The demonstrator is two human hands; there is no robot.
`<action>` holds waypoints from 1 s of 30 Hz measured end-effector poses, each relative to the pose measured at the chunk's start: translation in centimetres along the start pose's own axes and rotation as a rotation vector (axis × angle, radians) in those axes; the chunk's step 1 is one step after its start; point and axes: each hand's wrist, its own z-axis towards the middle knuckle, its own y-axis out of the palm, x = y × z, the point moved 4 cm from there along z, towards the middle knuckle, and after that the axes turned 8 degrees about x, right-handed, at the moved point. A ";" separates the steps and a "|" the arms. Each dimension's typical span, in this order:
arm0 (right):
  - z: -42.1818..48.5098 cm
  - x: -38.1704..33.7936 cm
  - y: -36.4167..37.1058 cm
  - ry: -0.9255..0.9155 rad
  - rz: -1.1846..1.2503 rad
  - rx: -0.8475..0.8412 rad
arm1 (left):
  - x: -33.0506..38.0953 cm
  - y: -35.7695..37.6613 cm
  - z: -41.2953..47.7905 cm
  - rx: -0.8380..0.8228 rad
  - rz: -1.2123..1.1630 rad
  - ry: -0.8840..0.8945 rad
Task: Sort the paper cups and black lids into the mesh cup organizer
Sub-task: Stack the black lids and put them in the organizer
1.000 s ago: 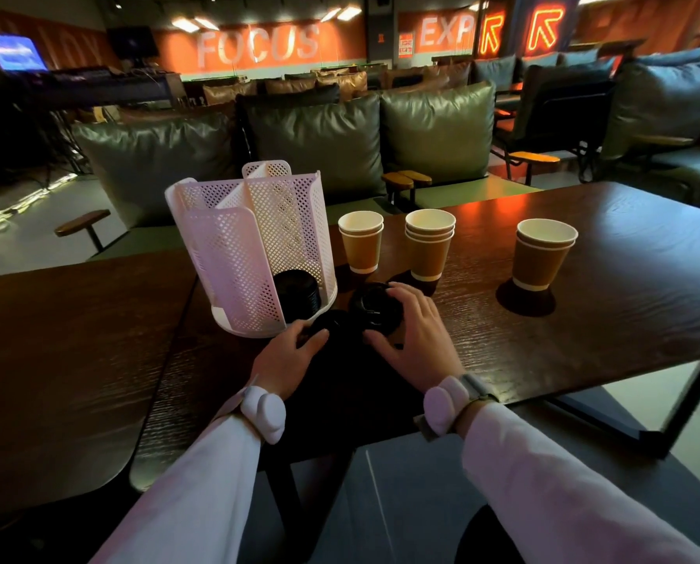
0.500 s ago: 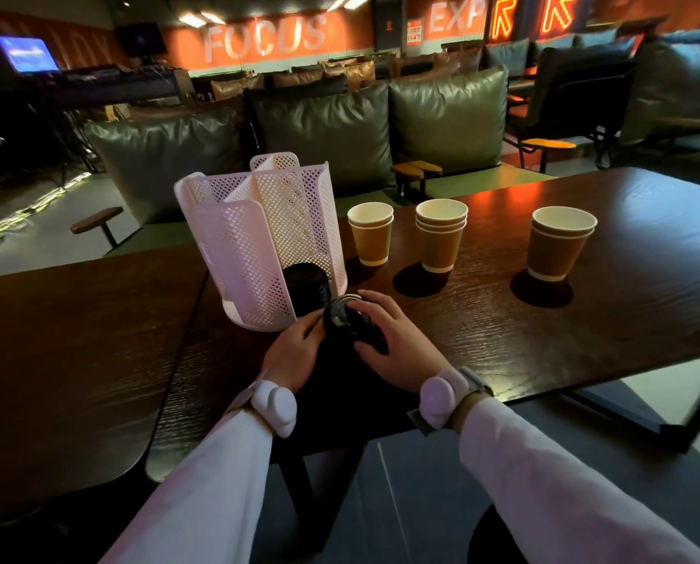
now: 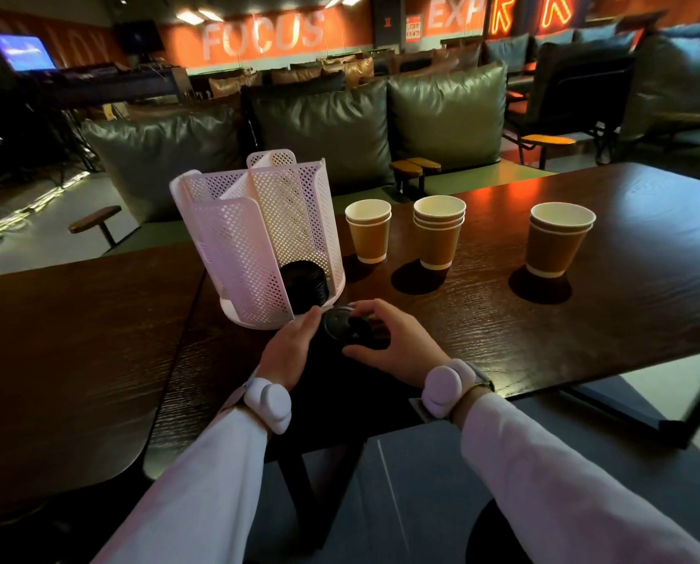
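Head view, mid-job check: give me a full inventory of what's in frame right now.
mesh cup organizer: one, white, on the table, left of the cups.
stacked black lids: one stack, black, in the organizer's front compartment.
held black lids: count unclear, black, between both hands, in front of the organizer.
paper cup stacks: three, brown with white rims, on the table right of the organizer; they hold two, three and two cups.
table: one, dark wood.
side table: one, dark, adjoining at left.
cushions: several, green, behind the table.
wrist bands: two, white, one per wrist.
left hand: touches the held lids' left edge.
right hand: curled round the held lids.
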 end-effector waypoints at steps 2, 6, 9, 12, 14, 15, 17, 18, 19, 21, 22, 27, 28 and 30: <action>0.0 0.1 0.4 0.000 -0.078 -0.059 | 0.3 0.0 -0.1 0.004 0.034 0.050; 0.1 0.3 0.6 0.027 -0.095 -0.117 | 0.2 -0.1 0.0 0.017 0.080 0.082; 0.3 0.8 0.5 0.141 -0.052 -0.105 | 0.3 0.0 0.1 0.030 0.107 0.073; 0.7 1.3 0.6 0.263 -0.038 -0.062 | 0.4 0.0 -0.1 0.035 0.095 0.076; 0.8 1.6 0.7 0.301 -0.054 -0.070 | 0.5 0.0 -0.2 0.033 0.068 0.083; 0.9 1.6 0.7 0.318 -0.053 -0.080 | 0.7 -0.1 -0.3 0.033 0.058 0.089; 0.9 1.7 0.5 0.342 -0.029 -0.093 | 0.9 -0.1 -0.4 0.032 0.044 0.109; 1.0 1.7 0.4 0.349 -0.018 -0.093 | 1.0 -0.1 -0.5 0.034 0.039 0.117; 1.0 1.7 0.3 0.352 -0.013 -0.089 | 1.0 -0.1 -0.5 0.038 0.037 0.120; 0.9 1.7 0.1 0.357 0.008 -0.082 | 1.1 -0.1 -0.6 0.053 0.040 0.116; 0.8 1.7 0.0 0.358 0.028 -0.079 | 1.0 -0.1 -0.5 0.061 0.046 0.111; 0.5 1.9 -0.3 0.342 0.069 -0.019 | 0.8 0.1 -0.5 0.051 0.059 0.087; 0.5 2.0 -0.4 0.341 0.071 -0.012 | 0.8 0.1 -0.5 0.046 0.060 0.089; 0.5 1.9 -0.3 0.337 0.070 -0.012 | 0.8 0.0 -0.6 0.041 0.054 0.093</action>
